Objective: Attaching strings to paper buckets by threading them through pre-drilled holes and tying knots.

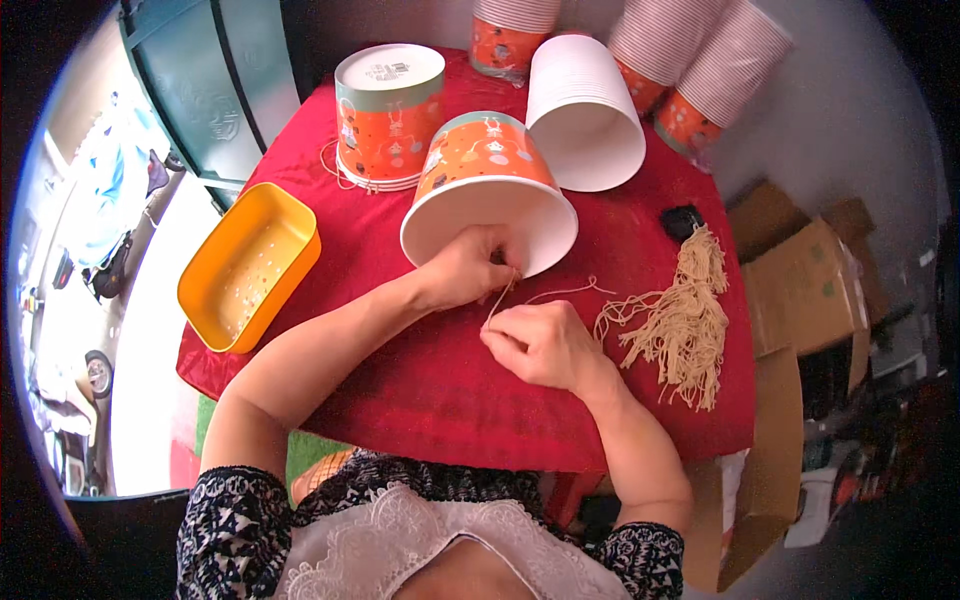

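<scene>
An orange paper bucket with a pale green base band lies tilted on the table, its white mouth toward me. My left hand reaches to the lower rim, thumb and fingers closed on the rim; the fingertips are partly hidden. A thin beige string runs between that rim and my right hand, which pinches it just in front of the bucket. The string's loose end trails to the right. Beside my right hand lies a bundle of beige strings, bound at the top with something black.
A red cloth covers the table. At the left sits a yellow tray holding small bits. Behind are an upside-down orange bucket stack, white nested buckets on their side, and several wrapped stacks. Cardboard boxes stand to the right.
</scene>
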A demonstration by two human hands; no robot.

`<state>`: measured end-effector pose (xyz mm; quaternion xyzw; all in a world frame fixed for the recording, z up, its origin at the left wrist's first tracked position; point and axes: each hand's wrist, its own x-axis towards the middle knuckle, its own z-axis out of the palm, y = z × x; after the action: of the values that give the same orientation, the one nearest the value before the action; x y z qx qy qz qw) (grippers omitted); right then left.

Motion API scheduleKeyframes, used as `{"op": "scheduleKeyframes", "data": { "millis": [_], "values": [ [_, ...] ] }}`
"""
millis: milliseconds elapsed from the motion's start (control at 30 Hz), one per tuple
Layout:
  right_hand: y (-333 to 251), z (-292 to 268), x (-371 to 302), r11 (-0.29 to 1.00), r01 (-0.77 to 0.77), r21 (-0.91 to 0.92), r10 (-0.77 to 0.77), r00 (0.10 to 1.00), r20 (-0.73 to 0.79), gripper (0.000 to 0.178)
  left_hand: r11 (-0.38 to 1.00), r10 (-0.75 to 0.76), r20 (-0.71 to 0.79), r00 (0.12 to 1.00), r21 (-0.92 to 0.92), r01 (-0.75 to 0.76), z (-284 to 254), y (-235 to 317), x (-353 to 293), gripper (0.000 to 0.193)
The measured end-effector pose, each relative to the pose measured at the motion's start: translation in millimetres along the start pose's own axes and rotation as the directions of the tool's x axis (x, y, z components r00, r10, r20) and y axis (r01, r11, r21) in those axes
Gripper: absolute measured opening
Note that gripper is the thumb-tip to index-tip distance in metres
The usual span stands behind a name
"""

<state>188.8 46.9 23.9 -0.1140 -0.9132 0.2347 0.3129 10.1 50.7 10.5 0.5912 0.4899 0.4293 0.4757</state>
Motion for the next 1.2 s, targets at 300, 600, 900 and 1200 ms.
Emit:
{"op": "scheduleKeyframes", "data": {
  "millis": [300, 600, 900, 1200],
  "values": [
    [19.5, -7.2, 0.8, 0.868, -0.353, -0.349, 0.208, 0.897, -0.391, 0.01, 1.0, 0.02, 0.027, 0.999, -0.019, -0.019, 0.0, -2.2, 0.2, 0.003],
    [44.2, 8.6, 1.6, 0.948, -0.24, -0.21, 0.135, 0.899, -0.417, 0.016, 0.879, 0.416, -0.019, 0.909, 0.266, -0.396, 5.2, -13.1, 0.0, 0.008],
    [42.2, 11.0, 1.4, 0.938, -0.295, -0.181, 0.19, 0.876, -0.444, 0.026, 0.601, 0.553, 0.037, 0.832, 0.674, -0.429, 14.4, -1.6, -9.8, 0.013],
    [38.8, 11.5, 2.2, 0.929, -0.329, -0.171, 0.231, 0.875, -0.426, 0.025, 0.538, 0.505, -0.011, 0.863, 0.786, -0.305, 14.2, -12.6, -10.9, 0.013]
  ]
}}
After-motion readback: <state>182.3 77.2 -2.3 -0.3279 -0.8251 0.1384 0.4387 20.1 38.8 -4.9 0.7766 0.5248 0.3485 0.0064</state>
